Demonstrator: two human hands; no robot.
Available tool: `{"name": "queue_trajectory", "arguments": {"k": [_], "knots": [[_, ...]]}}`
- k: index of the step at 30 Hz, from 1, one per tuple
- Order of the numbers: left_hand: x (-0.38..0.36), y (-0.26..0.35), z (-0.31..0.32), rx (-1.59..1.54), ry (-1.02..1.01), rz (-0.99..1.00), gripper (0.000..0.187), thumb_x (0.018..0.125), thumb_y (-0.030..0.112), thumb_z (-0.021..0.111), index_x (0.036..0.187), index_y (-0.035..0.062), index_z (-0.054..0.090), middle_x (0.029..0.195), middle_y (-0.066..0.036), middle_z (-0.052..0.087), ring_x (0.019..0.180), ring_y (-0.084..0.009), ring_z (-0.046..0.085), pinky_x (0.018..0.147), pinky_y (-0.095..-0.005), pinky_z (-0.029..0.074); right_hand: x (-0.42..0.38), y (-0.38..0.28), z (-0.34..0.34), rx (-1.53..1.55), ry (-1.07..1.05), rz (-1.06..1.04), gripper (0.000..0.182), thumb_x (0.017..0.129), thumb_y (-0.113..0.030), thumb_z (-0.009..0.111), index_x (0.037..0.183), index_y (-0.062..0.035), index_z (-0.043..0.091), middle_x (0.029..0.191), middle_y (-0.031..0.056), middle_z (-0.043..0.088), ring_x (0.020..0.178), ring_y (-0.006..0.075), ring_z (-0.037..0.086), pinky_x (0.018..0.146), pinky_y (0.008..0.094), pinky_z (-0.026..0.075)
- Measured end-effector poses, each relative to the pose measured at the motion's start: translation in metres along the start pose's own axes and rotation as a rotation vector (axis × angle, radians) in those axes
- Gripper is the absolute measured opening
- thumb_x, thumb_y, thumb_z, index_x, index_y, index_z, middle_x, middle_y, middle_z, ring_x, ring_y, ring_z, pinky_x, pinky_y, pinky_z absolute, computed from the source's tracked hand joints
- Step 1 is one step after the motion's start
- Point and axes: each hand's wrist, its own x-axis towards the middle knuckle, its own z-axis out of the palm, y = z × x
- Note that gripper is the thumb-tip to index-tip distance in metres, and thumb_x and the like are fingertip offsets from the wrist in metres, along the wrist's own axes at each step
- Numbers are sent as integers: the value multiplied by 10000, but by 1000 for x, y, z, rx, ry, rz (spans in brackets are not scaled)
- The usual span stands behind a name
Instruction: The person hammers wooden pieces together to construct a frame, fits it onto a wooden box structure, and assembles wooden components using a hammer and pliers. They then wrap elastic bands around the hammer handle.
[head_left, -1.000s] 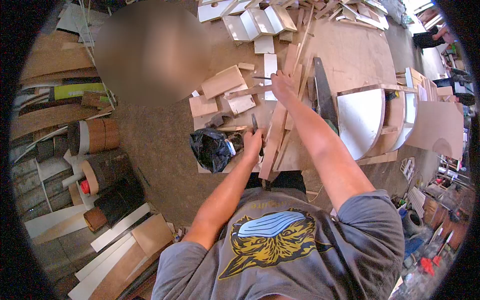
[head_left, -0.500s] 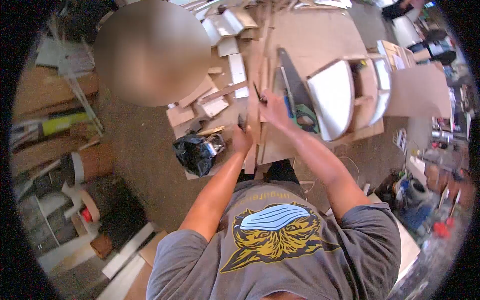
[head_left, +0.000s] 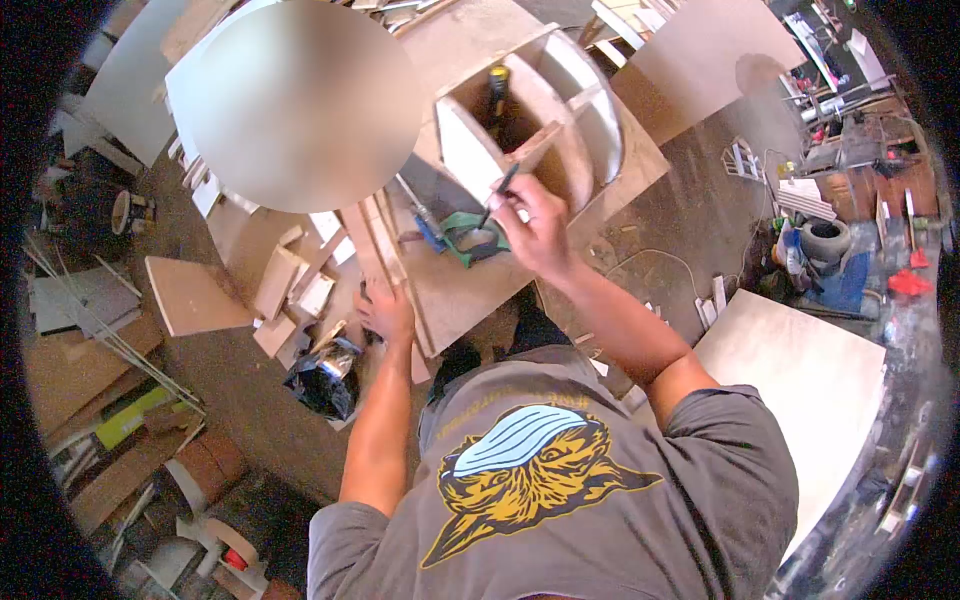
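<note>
My right hand [head_left: 537, 225] is closed around a slim black pen [head_left: 508, 181], held upright beside the near edge of a curved wooden box [head_left: 572, 140]. Below the pen lies a handsaw with a green handle [head_left: 474, 240], and a blue-handled tool [head_left: 428, 234] rests by it. My left hand [head_left: 388, 312] is at the long wooden strips [head_left: 385, 245], its fingers curled around a small dark thing that I cannot make out. A screwdriver with a yellow and black handle [head_left: 498, 88] stands inside the box.
Wood offcuts [head_left: 283, 280] and a black plastic bag [head_left: 322, 385] lie left of my left hand. A brown board [head_left: 195, 296] juts out beyond them. A pale sheet [head_left: 790, 390] is on the right. A round blurred patch hides the upper left.
My view has turned, so the bench appears further left. My right hand has moved with the pen from the wooden strips to the curved box. My left hand stays near the strips.
</note>
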Motion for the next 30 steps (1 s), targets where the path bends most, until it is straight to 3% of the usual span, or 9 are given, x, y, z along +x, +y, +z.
{"name": "queue_trajectory", "arguments": {"k": [3,6,10,14,17,19,20,23,30], "knots": [[2,86,-33,-523,60,310,516,934,378,699,1340,82,578,1415,-247,471,1361,-446,388,1119,-574,320,18,33,-73,-180,120,-17,130,971,-56,677,1080,15,664,925,51,670,801,92,637,693,259,528],[-3,197,-88,-581,88,358,457,920,306,728,1297,82,599,1404,-239,481,1367,-426,380,1124,-566,306,40,58,-125,-96,241,38,92,951,-39,671,1037,-8,662,887,74,668,733,118,629,608,272,494],[1,287,-127,-603,277,513,424,905,279,752,1275,121,621,1402,-234,462,1345,-427,391,1135,-554,287,74,70,-158,-3,275,19,113,977,-42,648,1082,-3,651,958,87,722,856,109,703,690,266,557],[6,312,-115,-550,319,473,421,891,269,768,1265,135,629,1471,-231,396,1359,-431,375,1131,-551,297,115,78,-163,202,147,-3,123,967,-22,668,1074,28,633,930,50,700,843,71,660,703,230,551],[1,316,-106,-507,360,460,424,881,259,777,1260,136,633,1490,-226,377,1364,-435,370,1128,-552,304,146,89,-140,-63,-6,-162,150,937,-50,701,1058,6,632,871,71,716,789,98,687,662,264,561],[-7,321,-108,-444,384,445,424,876,258,783,1256,139,636,1484,-225,384,1364,-438,371,1125,-554,309,160,88,-111,-62,-56,-192,195,880,-56,736,1033,-22,621,819,118,713,720,165,714,636,311,566],[-7,322,-106,-456,390,440,424,877,258,780,1257,139,638,1486,-227,382,1368,-440,368,1127,-555,310,166,83,-102,-100,-162,-147,187,861,-124,686,992,-20,602,834,231,683,807,430,701,708,521,552],[-1,323,-103,-447,398,413,424,878,261,772,1264,141,642,1489,-233,378,1379,-450,359,1131,-556,310,178,104,-64,-310,-404,-138,217,861,-172,680,1011,-21,635,889,250,713,864,440,710,760,541,565],[16,324,-104,-182,392,424,413,942,360,652,1297,150,677,1602,-252,305,1452,-501,307,1139,-593,306,182,142,-19,-594,-760,-55,168,816,-44,625,940,37,704,946,293,707,946,462,699,834,547,561]]}}
